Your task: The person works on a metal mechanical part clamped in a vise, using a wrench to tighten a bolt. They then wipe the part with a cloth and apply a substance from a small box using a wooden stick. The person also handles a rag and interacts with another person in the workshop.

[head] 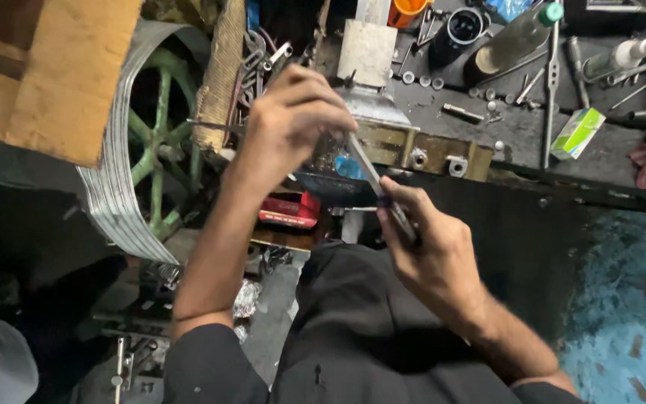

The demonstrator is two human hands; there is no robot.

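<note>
My left hand (293, 123) is closed around the top of a shiny metal part (371, 105) clamped at the front edge of the workbench. My right hand (431, 251) grips the handle end of a long flat metal tool (364, 161), which slants up and left until its tip meets the part just under my left hand. What sits under the left palm is hidden. My dark trousers (360, 329) fill the lower middle.
The dark workbench (517, 135) carries several loose bolts, rods and wrenches, a small green and white box (577, 132), a dark cup (461, 30) and a bottle (514, 41). A green spoked wheel with a grey belt (125, 187) stands at left. A red box (291, 209) lies below.
</note>
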